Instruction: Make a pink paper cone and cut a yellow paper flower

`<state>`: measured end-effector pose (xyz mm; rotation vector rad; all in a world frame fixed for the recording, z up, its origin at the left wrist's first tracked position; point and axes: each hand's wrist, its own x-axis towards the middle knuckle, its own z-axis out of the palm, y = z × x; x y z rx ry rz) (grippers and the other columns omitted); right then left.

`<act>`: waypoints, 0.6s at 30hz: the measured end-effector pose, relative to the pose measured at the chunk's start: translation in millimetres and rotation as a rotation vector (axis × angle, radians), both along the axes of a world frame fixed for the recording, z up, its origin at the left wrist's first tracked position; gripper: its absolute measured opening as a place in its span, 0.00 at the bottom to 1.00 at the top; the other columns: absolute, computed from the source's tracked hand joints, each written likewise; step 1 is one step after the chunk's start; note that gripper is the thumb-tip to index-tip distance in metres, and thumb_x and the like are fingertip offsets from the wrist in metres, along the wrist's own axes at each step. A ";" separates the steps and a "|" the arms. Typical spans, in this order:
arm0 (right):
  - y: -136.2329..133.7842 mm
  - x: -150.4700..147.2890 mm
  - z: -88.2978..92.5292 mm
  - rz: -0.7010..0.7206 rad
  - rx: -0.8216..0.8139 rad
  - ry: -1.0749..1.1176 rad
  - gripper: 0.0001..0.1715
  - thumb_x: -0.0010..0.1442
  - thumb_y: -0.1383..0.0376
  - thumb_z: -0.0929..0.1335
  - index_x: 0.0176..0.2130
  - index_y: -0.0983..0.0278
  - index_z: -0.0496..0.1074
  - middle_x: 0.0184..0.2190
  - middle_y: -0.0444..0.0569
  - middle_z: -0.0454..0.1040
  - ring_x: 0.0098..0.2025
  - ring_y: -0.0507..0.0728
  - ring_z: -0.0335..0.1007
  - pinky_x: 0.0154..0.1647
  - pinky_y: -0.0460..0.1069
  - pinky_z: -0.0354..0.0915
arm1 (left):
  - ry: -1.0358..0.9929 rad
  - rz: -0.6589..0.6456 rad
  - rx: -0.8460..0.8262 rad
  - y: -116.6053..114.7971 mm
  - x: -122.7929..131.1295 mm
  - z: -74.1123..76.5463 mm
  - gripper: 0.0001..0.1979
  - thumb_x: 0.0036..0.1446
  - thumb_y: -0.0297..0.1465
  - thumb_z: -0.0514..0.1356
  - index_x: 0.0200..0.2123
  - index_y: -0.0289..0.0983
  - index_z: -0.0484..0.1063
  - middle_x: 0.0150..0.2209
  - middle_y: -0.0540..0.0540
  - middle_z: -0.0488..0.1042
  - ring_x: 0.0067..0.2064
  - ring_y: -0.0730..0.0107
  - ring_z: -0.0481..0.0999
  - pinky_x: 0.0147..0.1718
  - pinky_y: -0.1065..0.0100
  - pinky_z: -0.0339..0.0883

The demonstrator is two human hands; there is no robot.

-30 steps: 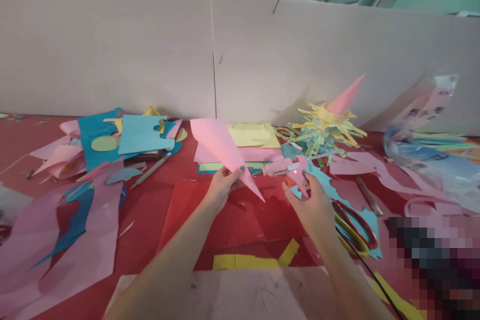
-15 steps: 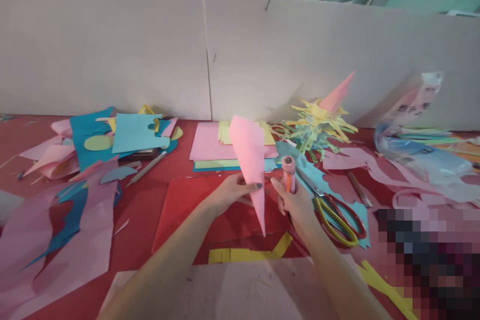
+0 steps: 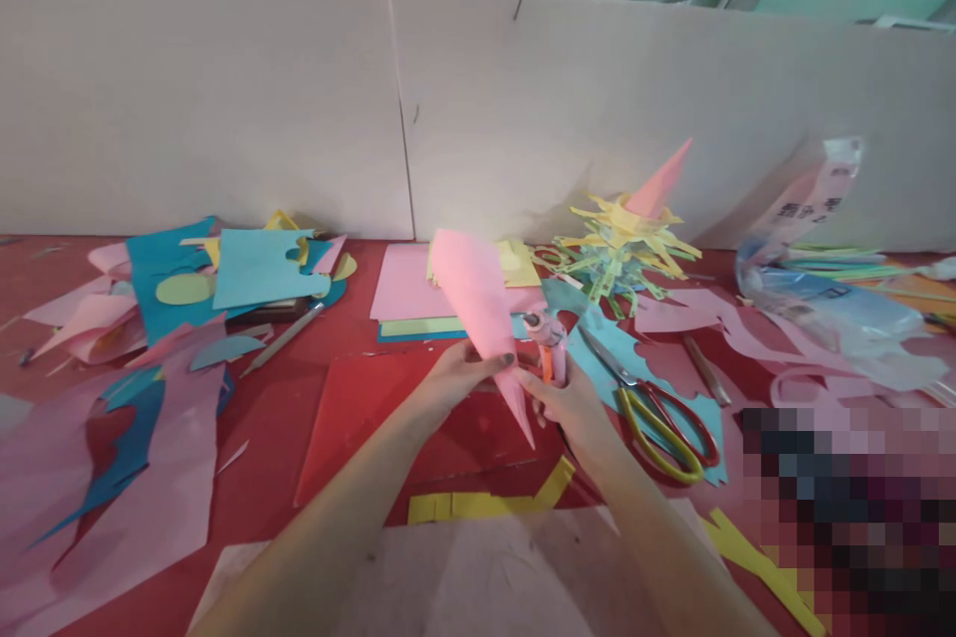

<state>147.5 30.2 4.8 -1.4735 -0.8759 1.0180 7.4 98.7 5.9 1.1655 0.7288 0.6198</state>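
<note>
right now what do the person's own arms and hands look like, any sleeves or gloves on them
Both forearms are bare, with no sleeve in view. The left hand and right hand wear no gloves, and no watch or bracelet shows at either wrist. The left thumbnail looks dark, perhaps painted.

Low lane on your left: a strip of tabletop (image 3: 261, 478) between pink offcuts (image 3: 179, 478) and red board (image 3: 358, 398), with a paper sliver (image 3: 233, 458) lying in it; your left grip (image 3: 463, 373) and paper cone (image 3: 474, 289) block the middle; your right grip (image 3: 572, 408), round the glue gun (image 3: 551, 336), leaves scant gap to the cone; scissors (image 3: 629, 381) obstruct just rightward; beyond, the fringed piece (image 3: 627, 229) stands before the partition (image 3: 597, 90); you could pass above the cone.
</note>
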 end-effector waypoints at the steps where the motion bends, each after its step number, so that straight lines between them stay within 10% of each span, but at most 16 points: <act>1: -0.5 -1.0 0.1 -0.010 -0.013 -0.017 0.30 0.39 0.55 0.74 0.40 0.66 0.65 0.10 0.33 0.59 0.10 0.46 0.53 0.09 0.42 0.54 | -0.003 0.039 0.008 1.7 0.1 -0.7 0.22 0.45 0.39 0.64 0.42 0.32 0.72 0.45 0.37 0.74 0.46 0.56 0.73 0.43 0.61 0.67; 7: -2.7 0.1 -5.1 0.016 -0.014 -0.076 0.31 0.40 0.56 0.73 0.42 0.64 0.64 0.22 0.38 0.68 0.12 0.45 0.56 0.09 0.43 0.57 | 0.057 0.121 0.080 4.1 1.4 0.0 0.21 0.45 0.37 0.65 0.42 0.32 0.72 0.46 0.39 0.74 0.49 0.55 0.71 0.47 0.60 0.63; 18: -5.8 -1.0 -1.4 0.080 -0.039 -0.080 0.20 0.43 0.59 0.72 0.34 0.62 0.62 0.12 0.33 0.60 0.11 0.46 0.54 0.10 0.41 0.55 | 0.014 0.032 0.091 -0.5 2.5 -0.2 0.22 0.46 0.36 0.65 0.44 0.32 0.72 0.47 0.40 0.74 0.49 0.55 0.71 0.47 0.62 0.62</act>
